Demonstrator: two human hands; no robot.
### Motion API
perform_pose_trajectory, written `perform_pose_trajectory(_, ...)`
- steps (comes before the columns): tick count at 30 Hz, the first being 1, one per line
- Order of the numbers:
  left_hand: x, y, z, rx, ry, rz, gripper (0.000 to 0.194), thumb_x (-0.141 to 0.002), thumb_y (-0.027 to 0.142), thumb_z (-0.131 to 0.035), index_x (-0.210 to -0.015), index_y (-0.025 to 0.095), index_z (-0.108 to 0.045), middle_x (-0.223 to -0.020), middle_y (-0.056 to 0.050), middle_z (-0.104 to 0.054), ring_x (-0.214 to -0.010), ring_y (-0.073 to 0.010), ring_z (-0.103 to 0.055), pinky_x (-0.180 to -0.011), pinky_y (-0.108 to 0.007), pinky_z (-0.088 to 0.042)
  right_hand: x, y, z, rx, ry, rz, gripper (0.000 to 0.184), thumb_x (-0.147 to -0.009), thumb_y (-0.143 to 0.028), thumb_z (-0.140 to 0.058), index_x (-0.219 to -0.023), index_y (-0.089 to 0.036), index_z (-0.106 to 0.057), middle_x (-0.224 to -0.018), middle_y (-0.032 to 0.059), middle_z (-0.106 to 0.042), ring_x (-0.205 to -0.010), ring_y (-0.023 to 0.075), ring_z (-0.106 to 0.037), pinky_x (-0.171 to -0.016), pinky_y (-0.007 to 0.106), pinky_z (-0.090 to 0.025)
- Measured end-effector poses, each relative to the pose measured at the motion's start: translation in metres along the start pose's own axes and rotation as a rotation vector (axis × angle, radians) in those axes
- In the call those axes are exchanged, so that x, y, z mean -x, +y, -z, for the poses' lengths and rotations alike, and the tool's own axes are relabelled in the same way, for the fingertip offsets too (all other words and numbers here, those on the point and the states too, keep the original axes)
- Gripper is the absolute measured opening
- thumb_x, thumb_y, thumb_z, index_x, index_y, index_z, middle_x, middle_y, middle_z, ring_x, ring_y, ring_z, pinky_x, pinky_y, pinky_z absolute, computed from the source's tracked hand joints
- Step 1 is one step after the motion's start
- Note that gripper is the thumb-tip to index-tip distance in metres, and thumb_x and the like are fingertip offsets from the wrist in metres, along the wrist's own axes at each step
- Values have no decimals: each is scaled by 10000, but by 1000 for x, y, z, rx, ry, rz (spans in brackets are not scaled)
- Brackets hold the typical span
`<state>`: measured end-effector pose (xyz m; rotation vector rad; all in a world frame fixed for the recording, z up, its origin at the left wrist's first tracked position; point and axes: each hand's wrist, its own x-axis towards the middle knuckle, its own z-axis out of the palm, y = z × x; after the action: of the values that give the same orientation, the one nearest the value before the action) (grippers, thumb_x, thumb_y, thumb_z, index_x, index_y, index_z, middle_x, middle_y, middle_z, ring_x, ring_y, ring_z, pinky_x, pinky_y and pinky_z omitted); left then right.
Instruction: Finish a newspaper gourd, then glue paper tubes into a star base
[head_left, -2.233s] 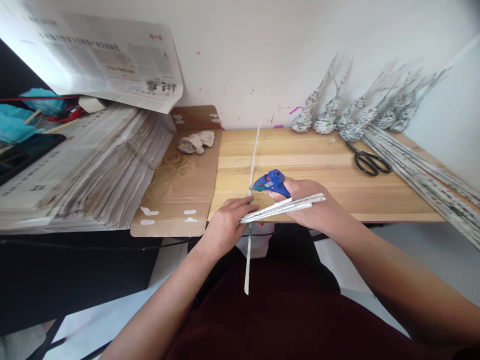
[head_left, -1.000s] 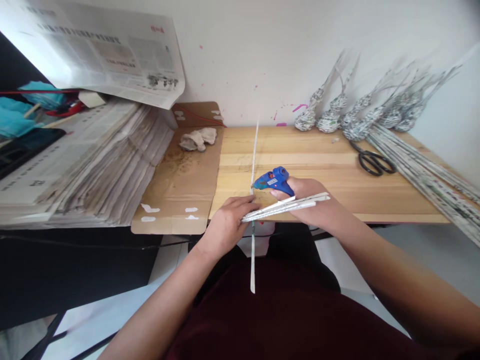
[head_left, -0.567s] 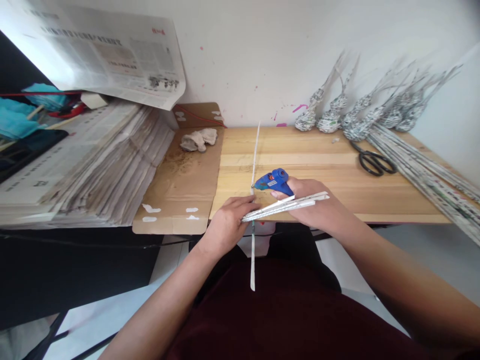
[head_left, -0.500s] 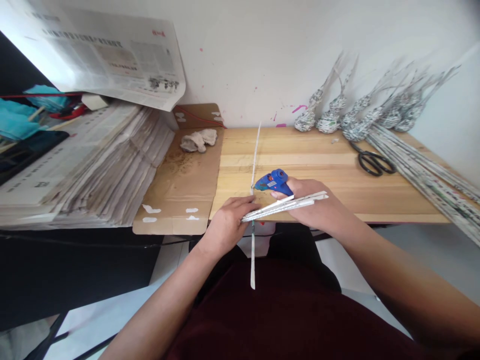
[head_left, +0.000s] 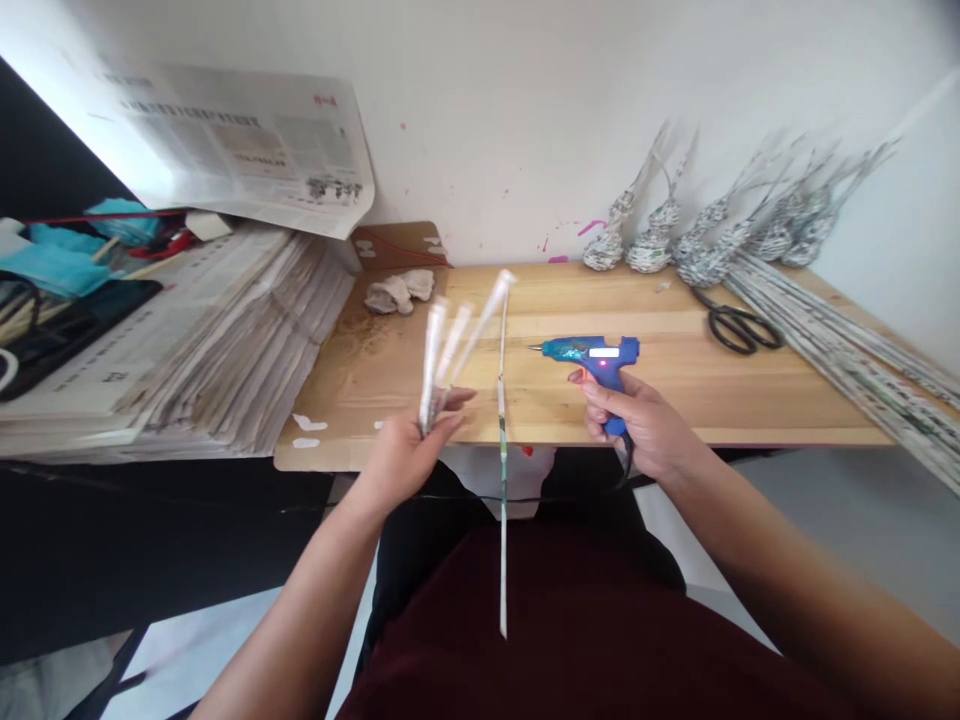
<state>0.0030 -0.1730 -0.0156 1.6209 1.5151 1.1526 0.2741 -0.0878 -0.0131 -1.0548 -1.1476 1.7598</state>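
Observation:
My left hand [head_left: 420,440] is closed around several thin rolled paper sticks [head_left: 433,350], blurred by motion and fanned upward over the cardboard's right edge. In my right hand [head_left: 637,415] is a blue hot glue gun [head_left: 600,352], its metal nozzle pointing left and a small red light glowing on its body. Between the two hands a long rolled paper stick [head_left: 502,420] lies across the table's front edge, its near end sticking out over my lap. Neither hand touches this stick.
A tall newspaper stack [head_left: 225,350] stands left, beside a cardboard sheet [head_left: 330,370] with a crumpled cloth [head_left: 399,291]. Black scissors [head_left: 742,328], woven paper gourd shapes [head_left: 652,235] and a bundle of paper sticks [head_left: 840,350] occupy the wooden table's [head_left: 675,390] right side.
My left hand has let go of the long stick and moved left, swinging the bunch upright. The glue gun has moved right, away from the long stick, and now shows side-on.

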Motion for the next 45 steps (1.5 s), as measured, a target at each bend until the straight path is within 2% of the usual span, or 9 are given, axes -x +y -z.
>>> perform_pose_trajectory(5, -12, 22, 13, 491, 100, 73, 415, -979, 479, -478, -1217, 172, -622, -1219, -158, -703, -1132, -270, -673, -595, -247, -547, 4, -7, -9, -133, -2, 13, 366, -707, -374, -821, -968, -260, -592, -660, -62, -486, -584, 110, -491, -493, 233, -403)
perform_pose_trajectory(12, -36, 46, -1, 545, 29, 43, 347, -1044, 404, -304, -1256, 252, -533, -1399, -81, -609, -1290, -248, -579, -988, -444, -559, 10, -16, -41, -92, -109, 36, 389, -714, -371, -824, -957, -240, -550, -694, -40, -640, -585, 124, -599, -506, 234, -421)
perform_pose_trajectory(18, -40, 48, -24, 296, -72, -100, 473, -1037, 493, -128, -1415, 334, -364, -1543, -60, -460, -1362, -247, -507, -1027, -490, -532, 10, -9, -63, -100, -159, 36, 350, -683, -350, -846, -860, -203, -582, -731, -6, -672, -661, 147, -642, -496, 232, -436)
perform_pose_trajectory(22, -40, 42, -32, 491, 19, -23, 378, -1048, 398, -224, -1348, 282, -421, -1446, -96, -562, -1312, -240, -558, -1054, -495, -505, 11, -1, -68, -105, -123, 38, 393, -671, -357, -855, -898, -219, -566, -716, -25, -666, -622, 138, -624, -479, 235, -436)
perform_pose_trajectory(26, -40, 43, -36, 882, 194, 146, 185, -1002, 249, -403, -1118, 232, -547, -1154, -68, -697, -1079, -171, -677, -1018, -381, -518, 15, 7, -69, -42, -110, 82, 396, -692, -368, -840, -931, -220, -562, -722, -22, -668, -648, 147, -634, -486, 234, -446)
perform_pose_trajectory(31, -37, 50, -44, 1240, 206, 198, 84, -947, 175, -535, -951, 194, -616, -910, -28, -695, -876, -128, -698, -899, -265, -539, 12, 12, -71, 6, -36, 135, 438, -653, -364, -858, -938, -224, -556, -768, -18, -679, -688, 155, -643, -535, 255, -485)
perform_pose_trajectory(35, -36, 53, -50, 1291, 202, 222, 144, -966, 148, -493, -928, 167, -631, -931, -52, -708, -960, -146, -705, -952, -270, -521, 3, 17, -72, 55, -54, 179, 383, -647, -348, -857, -854, -214, -565, -756, -15, -670, -709, 155, -631, -643, 299, -513)
perform_pose_trajectory(39, -37, 51, -51, 1258, 216, 260, 111, -954, 163, -535, -928, 164, -644, -950, -59, -715, -993, -155, -700, -1001, -300, -502, -1, 20, -72, 96, -66, 166, 326, -690, -362, -821, -842, -211, -575, -692, -27, -634, -612, 140, -583, -582, 302, -483)
perform_pose_trajectory(45, -39, 40, -41, 972, 193, 260, 180, -857, 305, -706, -948, 149, -702, -928, -46, -668, -893, -139, -658, -865, -270, -530, -2, 19, -71, 111, -3, 176, 332, -701, -364, -810, -851, -210, -557, -670, -40, -618, -557, 120, -546, -519, 278, -463)
